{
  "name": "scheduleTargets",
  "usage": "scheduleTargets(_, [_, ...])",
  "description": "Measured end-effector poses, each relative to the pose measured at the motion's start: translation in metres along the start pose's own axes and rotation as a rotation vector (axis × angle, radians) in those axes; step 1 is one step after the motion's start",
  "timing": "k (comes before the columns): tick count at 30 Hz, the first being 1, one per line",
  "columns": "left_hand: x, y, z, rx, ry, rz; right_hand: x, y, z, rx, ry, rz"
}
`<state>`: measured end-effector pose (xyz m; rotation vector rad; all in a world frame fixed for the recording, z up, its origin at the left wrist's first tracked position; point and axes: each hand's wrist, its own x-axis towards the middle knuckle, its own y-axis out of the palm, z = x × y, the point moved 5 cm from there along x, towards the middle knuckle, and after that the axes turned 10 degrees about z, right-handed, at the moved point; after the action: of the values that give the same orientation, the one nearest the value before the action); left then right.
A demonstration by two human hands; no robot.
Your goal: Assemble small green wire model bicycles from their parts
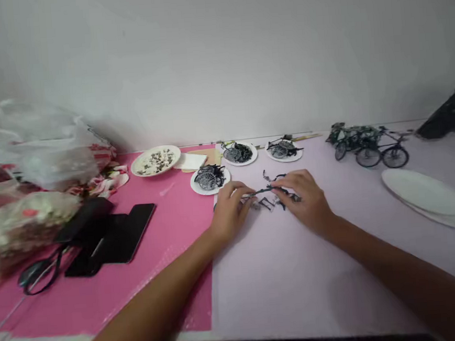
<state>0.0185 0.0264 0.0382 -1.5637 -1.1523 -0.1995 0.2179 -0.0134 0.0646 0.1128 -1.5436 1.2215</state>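
My left hand (231, 212) and my right hand (304, 198) meet over the pale half of the table. Between their fingertips they pinch a thin, dark model bicycle part (263, 190), one hand at each end; its exact form is too small to make out. Small dark loose parts (267, 204) lie on the table just under the hands. More dark pieces, partly hidden by my right hand, show behind it. Close by on the left, a small white plate (196, 187) holds miniature spoked wheels (207, 179).
Two more small plates (246, 162) (289, 159) of dark parts stand near the wall. Assembled model bicycles (381, 153) are at the right, behind stacked white plates (430, 191). Leftward are a bowl (135, 167), black phones (133, 230), flowers (38, 222) and plastic bags (48, 153).
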Motion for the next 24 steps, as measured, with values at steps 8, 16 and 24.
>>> scheduleTargets(8, [0.001, -0.0002, 0.0018, -0.057, -0.072, 0.053, 0.0033, 0.0011, 0.0017, 0.014, 0.004, 0.012])
scheduleTargets(16, [0.0029, -0.0045, 0.0009, -0.121, -0.111, 0.056, 0.0023, 0.0025, 0.0006, 0.039, 0.025, 0.03])
scheduleTargets(24, [0.0016, -0.0037, 0.0026, -0.129, -0.14, 0.052, 0.0027, 0.0018, 0.0014, 0.029, 0.018, 0.02])
